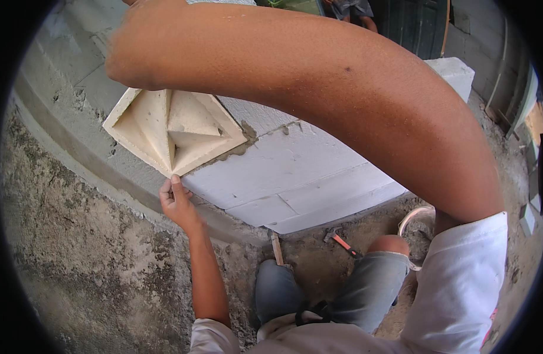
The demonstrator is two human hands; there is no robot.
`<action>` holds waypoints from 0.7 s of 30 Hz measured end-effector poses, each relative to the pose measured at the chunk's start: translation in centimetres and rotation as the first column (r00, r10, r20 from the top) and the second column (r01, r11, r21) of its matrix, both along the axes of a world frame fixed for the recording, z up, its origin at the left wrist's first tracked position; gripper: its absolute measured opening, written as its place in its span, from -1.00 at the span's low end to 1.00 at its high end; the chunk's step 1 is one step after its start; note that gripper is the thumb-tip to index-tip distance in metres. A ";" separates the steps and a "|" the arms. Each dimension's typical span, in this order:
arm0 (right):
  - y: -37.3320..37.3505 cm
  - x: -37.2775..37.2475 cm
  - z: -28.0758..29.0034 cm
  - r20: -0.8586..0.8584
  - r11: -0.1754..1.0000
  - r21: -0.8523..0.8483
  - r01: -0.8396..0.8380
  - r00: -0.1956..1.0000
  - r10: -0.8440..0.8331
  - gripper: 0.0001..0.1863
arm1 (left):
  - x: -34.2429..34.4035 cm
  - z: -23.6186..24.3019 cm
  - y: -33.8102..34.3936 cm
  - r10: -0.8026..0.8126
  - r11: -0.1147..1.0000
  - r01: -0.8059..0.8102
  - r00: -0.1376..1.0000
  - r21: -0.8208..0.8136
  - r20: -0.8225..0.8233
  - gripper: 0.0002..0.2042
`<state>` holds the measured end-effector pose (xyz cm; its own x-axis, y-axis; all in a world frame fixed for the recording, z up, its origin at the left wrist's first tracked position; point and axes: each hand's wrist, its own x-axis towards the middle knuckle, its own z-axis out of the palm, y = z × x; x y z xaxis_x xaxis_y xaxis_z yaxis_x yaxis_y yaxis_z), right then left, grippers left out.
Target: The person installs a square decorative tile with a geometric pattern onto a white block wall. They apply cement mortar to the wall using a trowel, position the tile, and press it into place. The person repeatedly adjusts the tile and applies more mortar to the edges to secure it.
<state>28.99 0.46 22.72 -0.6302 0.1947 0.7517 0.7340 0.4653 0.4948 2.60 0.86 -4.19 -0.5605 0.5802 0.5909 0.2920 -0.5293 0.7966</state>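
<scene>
A cream breeze block (195, 112) with a moulded star-like relief stands on edge against the grey wall, atop a course of white blocks (301, 171). Wet mortar (239, 150) shows along its lower right side. My left hand (180, 203) pinches the block's lowest corner, thumb up against it and the other fingers curled. Reaching across from the right, my right arm covers the block's top. My right hand (143, 44) is at that upper end, somewhat blurred, its fingers hidden.
On the ground lie a hammer (343, 243) with a red handle and a wooden strip (277, 248). A round pan (404, 227) holding grey mortar stands by my right knee. A rough, stained wall (94, 248) rises at the left. Another person's legs (366, 22) show at the top.
</scene>
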 end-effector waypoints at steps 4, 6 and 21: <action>0.6 -0.3 0.9 0.082 0.996 -0.019 -0.088 0.993 0.089 -0.73 | 0.4 0.1 -0.6 -0.058 0.998 0.058 0.984 0.002 0.171 -0.71; 0.8 -0.1 1.1 0.119 0.993 -0.027 -0.116 0.986 0.119 -0.72 | 0.7 0.3 -0.6 -0.078 0.997 0.079 0.975 0.001 0.208 -0.70; 1.7 -0.4 1.4 0.221 0.977 -0.003 -0.213 0.953 0.209 -0.71 | 1.1 0.7 -1.1 -0.052 0.998 0.060 0.968 -0.024 0.245 -0.79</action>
<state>28.62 2.20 24.14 -0.8046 0.0254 0.5932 0.4928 0.5860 0.6433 3.72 -0.28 -3.47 -0.6520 0.6304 0.4213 0.0570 -0.5134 0.8563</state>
